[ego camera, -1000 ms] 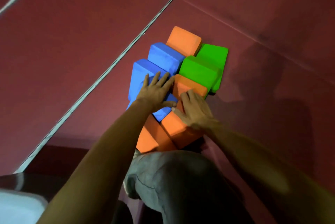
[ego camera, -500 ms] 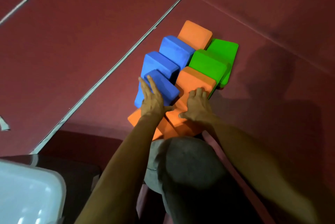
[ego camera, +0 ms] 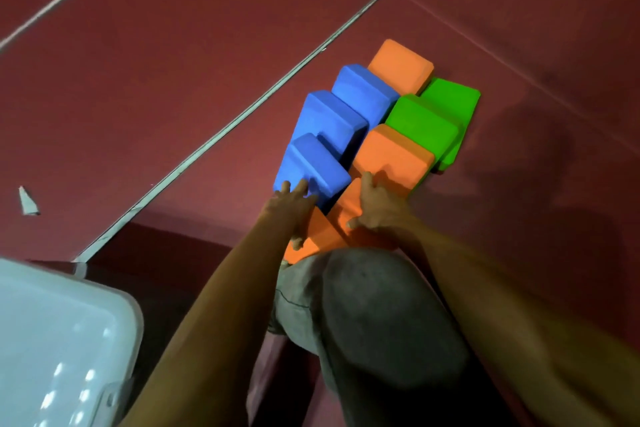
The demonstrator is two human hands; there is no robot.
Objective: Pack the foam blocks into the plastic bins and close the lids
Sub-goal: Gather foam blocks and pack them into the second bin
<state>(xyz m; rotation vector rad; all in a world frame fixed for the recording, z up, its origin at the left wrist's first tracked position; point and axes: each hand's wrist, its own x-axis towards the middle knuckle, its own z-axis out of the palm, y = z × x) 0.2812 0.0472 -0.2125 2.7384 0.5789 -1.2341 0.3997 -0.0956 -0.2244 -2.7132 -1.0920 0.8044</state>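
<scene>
9 foam blocks (ego camera: 422, 125) can be counted, leaning on one another in 2 rows on the red floor (ego camera: 173, 80). None is packed yet. The pale plastic bin (ego camera: 69, 340) is cut off at the lower left corner, well apart from the pile (whether its lid is on cannot be told).

The left hand (ego camera: 294, 201) is laid with fairly straight fingers against the near end of the nearest blue block (ego camera: 311, 167). Its thumb is spread down onto the lowest orange block (ego camera: 322, 236), and nothing is clasped. The right hand (ego camera: 377, 208) is set on the near orange block (ego camera: 341, 210), with its fingertips at the foot of the orange block behind. Whether that block is gripped or only pressed cannot be told.

The step in hand is judged to be the gathering of a batch to lift. It is best done if only 2 or 3 blocks are taken at once and squeezed between the palms from opposite faces. Foam gives under pressure, so a firm squeeze is tolerated. The leaning rows are likely to topple if a near block is pulled out carelessly, so the blocks behind should be steadied. The bin should be drawn closer before anything is carried, and the grey-clad knee (ego camera: 363, 305) kept out of the path.
</scene>
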